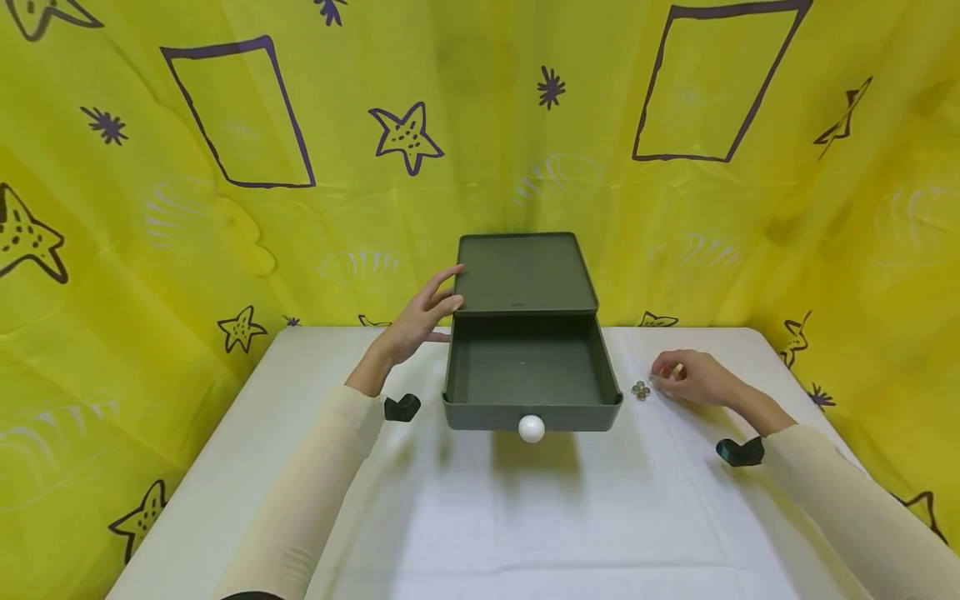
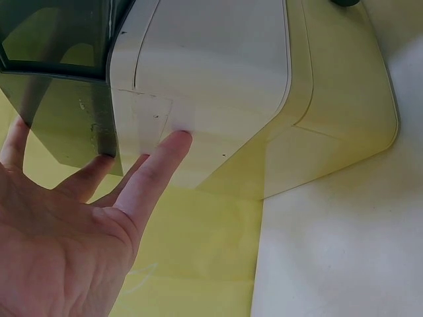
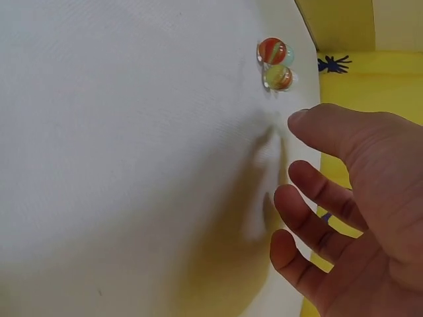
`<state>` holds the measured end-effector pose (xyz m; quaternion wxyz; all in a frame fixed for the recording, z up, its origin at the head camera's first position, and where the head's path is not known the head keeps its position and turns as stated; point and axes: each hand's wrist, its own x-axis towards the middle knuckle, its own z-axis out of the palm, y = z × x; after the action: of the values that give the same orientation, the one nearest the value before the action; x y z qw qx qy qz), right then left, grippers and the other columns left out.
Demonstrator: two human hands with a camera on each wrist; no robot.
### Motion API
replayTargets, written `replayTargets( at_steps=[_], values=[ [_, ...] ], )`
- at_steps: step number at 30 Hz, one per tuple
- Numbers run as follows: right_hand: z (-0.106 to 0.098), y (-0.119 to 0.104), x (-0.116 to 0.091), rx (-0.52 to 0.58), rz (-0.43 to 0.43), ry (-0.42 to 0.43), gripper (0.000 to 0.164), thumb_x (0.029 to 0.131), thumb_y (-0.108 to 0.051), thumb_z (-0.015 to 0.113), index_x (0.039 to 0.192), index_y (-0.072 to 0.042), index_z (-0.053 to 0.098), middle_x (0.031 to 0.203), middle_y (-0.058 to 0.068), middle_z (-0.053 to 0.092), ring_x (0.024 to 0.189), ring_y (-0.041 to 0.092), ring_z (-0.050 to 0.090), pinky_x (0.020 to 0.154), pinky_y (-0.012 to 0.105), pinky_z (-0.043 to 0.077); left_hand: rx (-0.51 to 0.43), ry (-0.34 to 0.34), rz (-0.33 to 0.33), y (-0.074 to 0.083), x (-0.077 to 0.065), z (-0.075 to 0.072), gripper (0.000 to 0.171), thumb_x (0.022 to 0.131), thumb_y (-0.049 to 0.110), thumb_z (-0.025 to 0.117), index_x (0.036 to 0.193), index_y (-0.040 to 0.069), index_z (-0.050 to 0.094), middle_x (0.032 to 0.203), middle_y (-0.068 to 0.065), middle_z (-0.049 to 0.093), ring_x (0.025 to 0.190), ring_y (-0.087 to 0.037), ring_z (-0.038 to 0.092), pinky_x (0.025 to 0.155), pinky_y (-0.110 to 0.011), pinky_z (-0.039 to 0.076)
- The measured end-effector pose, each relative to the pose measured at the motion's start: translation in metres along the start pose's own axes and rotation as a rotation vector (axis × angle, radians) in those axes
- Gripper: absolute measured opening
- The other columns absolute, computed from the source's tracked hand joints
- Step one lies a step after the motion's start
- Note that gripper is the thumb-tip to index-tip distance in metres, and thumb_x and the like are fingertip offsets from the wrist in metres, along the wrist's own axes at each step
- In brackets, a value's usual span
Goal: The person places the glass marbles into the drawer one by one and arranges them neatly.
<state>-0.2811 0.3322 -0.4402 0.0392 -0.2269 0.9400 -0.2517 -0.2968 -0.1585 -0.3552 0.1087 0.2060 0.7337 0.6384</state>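
A small drawer box with a dark green top (image 1: 525,271) stands at the table's middle. Its dark green drawer (image 1: 534,415), with a round white knob (image 1: 532,428), is pulled out, and nothing shows inside. My left hand (image 1: 416,321) rests spread fingers against the box's left side. In the left wrist view, one fingertip touches its pale side panel (image 2: 205,59). Right of the drawer lie several glass marbles (image 1: 641,390); red and yellow-orange ones (image 3: 277,77) show in the right wrist view. Just beside them, my right hand (image 1: 697,379) appears to pinch a clear marble (image 1: 653,380), largely hidden by fingertips.
A white cloth covers the table (image 1: 495,517). Yellow patterned curtains (image 1: 480,167) hang close behind the box and along both sides. Each wrist wears a dark device; the left one (image 1: 402,407) is near the box.
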Motion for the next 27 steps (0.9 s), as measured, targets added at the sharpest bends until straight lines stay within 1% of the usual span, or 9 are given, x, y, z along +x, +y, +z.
replayTargets(
  at_steps=[4,7,12,20,23,27],
  values=[
    [-0.01,-0.005,-0.002,-0.011,-0.058,0.004,0.01,0.091,-0.007,0.075,0.099,-0.011,0.07,0.088,-0.001,0.065,0.069,0.014,0.053,0.064,0.027,0.048,0.003,-0.004,0.001,-0.001,0.001,0.0,0.058,0.108,0.029,0.052,0.16,0.04,0.029,0.166,-0.011,0.025,0.148,-0.033,0.035,0.104,-0.069,0.042],
    [-0.02,-0.01,-0.003,-0.019,-0.087,0.001,0.011,0.091,-0.007,0.076,0.099,-0.011,0.07,0.088,-0.002,0.066,0.071,0.013,0.055,0.065,0.027,0.048,0.002,-0.006,0.004,-0.001,0.001,-0.001,0.058,0.108,0.029,0.051,0.16,0.04,0.028,0.166,-0.011,0.025,0.148,-0.033,0.035,0.104,-0.069,0.042],
    [-0.037,-0.023,-0.003,-0.009,-0.088,-0.024,0.011,0.093,-0.01,0.076,0.102,-0.012,0.07,0.092,-0.003,0.066,0.079,0.016,0.057,0.07,0.027,0.051,0.001,-0.004,0.005,-0.001,0.0,-0.001,0.057,0.108,0.029,0.051,0.16,0.041,0.029,0.166,-0.011,0.025,0.148,-0.032,0.035,0.103,-0.068,0.042],
    [-0.061,-0.044,-0.005,0.001,-0.087,-0.025,0.011,0.095,-0.015,0.075,0.104,-0.012,0.072,0.097,-0.002,0.067,0.086,0.02,0.061,0.075,0.027,0.054,-0.004,-0.005,0.003,0.0,0.001,0.0,0.059,0.107,0.03,0.053,0.16,0.04,0.029,0.167,-0.011,0.024,0.148,-0.033,0.035,0.103,-0.069,0.042],
    [-0.07,-0.052,-0.005,0.002,-0.09,-0.02,0.012,0.095,-0.017,0.075,0.106,-0.013,0.071,0.1,-0.002,0.067,0.088,0.019,0.061,0.074,0.027,0.054,-0.004,-0.006,0.001,0.0,0.0,0.0,0.059,0.107,0.031,0.054,0.16,0.04,0.029,0.167,-0.011,0.023,0.148,-0.033,0.035,0.103,-0.069,0.042],
    [-0.083,-0.06,-0.005,0.025,-0.109,0.004,0.012,0.095,-0.016,0.075,0.107,-0.014,0.072,0.102,-0.001,0.067,0.086,0.018,0.06,0.069,0.026,0.054,-0.001,-0.009,0.007,0.001,-0.001,0.0,0.059,0.107,0.031,0.053,0.16,0.04,0.029,0.167,-0.011,0.023,0.149,-0.032,0.034,0.102,-0.068,0.043]
  ],
)
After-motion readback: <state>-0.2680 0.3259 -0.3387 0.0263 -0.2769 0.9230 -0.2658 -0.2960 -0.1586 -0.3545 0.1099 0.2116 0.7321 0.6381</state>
